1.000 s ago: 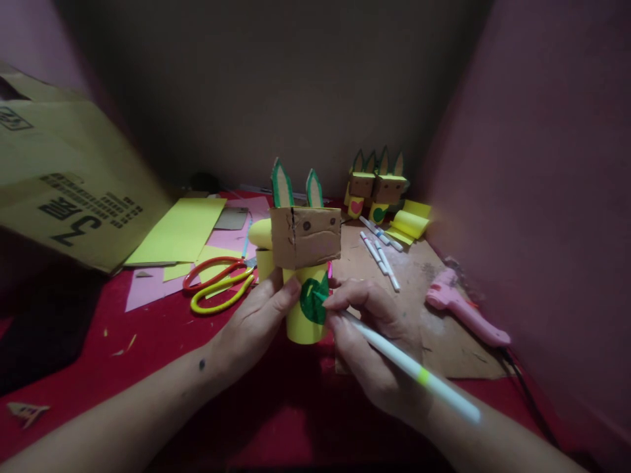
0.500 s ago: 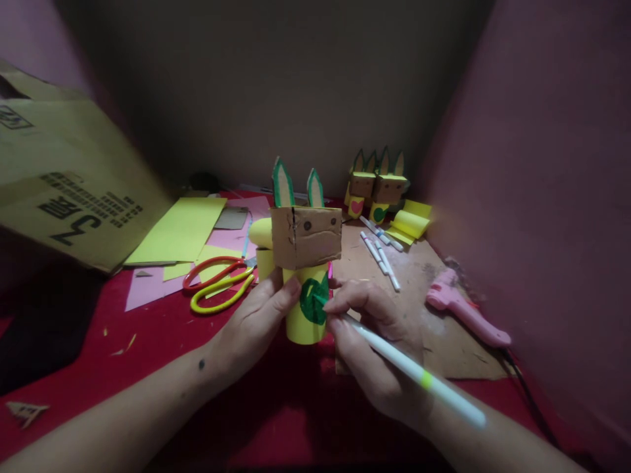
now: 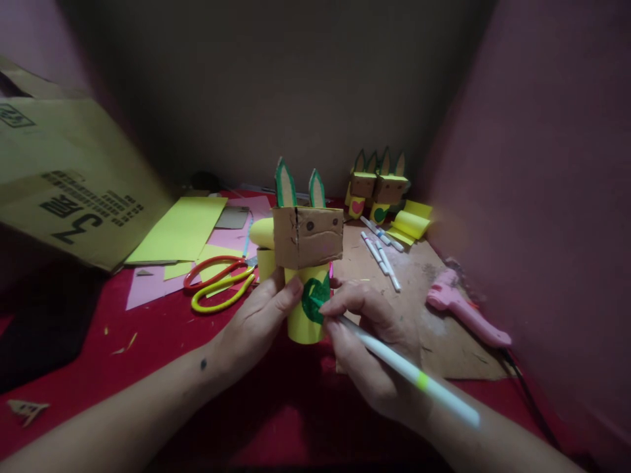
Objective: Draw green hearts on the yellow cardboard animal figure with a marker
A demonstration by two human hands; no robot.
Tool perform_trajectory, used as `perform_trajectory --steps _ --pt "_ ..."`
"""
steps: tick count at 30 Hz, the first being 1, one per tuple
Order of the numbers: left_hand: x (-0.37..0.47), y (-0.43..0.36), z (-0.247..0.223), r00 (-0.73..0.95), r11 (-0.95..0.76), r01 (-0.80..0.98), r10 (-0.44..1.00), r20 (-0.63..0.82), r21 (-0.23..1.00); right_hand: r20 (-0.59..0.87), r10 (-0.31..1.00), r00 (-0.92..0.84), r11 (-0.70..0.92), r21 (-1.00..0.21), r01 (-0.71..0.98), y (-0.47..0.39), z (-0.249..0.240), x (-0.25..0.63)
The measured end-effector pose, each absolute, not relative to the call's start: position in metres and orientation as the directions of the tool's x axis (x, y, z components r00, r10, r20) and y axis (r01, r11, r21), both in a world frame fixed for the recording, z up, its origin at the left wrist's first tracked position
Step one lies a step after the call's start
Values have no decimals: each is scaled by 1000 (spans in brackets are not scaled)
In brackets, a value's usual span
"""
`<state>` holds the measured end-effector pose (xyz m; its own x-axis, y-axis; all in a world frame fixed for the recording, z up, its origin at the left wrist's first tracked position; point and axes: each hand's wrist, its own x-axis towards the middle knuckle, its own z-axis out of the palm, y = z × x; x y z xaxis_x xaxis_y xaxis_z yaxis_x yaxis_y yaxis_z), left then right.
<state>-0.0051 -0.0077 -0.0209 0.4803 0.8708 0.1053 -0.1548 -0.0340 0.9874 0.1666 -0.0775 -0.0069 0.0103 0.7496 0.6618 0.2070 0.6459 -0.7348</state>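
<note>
Dim overall, back wall (image 3: 296, 98) murky. Soft shadow across near red tabletop (image 3: 266, 420). Outer edges blurred, stretched.

Cropped and covered
Between nine and ten o'clock the cardboard box (image 3: 73, 157) is cut off, its smallest print illegible; the figure (image 3: 310, 246) hides fingers of the left hand (image 3: 263, 312).

L grip (image 3: 259, 314) curled, thumb (image 3: 286, 299) fwd, R grip (image 3: 372, 341) in fingertip pinch, forearms (image 3: 148, 401) angled inwd
</note>
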Motion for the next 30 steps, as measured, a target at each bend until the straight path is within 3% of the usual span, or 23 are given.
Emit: perform_trajectory --steps 17,26,30 --pt "-6 -6 -28 495 -68 -216 852 170 974 552 829 92 546 -834 81 -79 -8 162" --pt "-7 -6 -23 492 -28 -166 864 108 986 708 706 -3 687 -683 249 -74 -8 169" --pt "-8 -7 -24 494 -33 -163 862 110 986 691 722 12 668 -702 246 -76 -7 168"
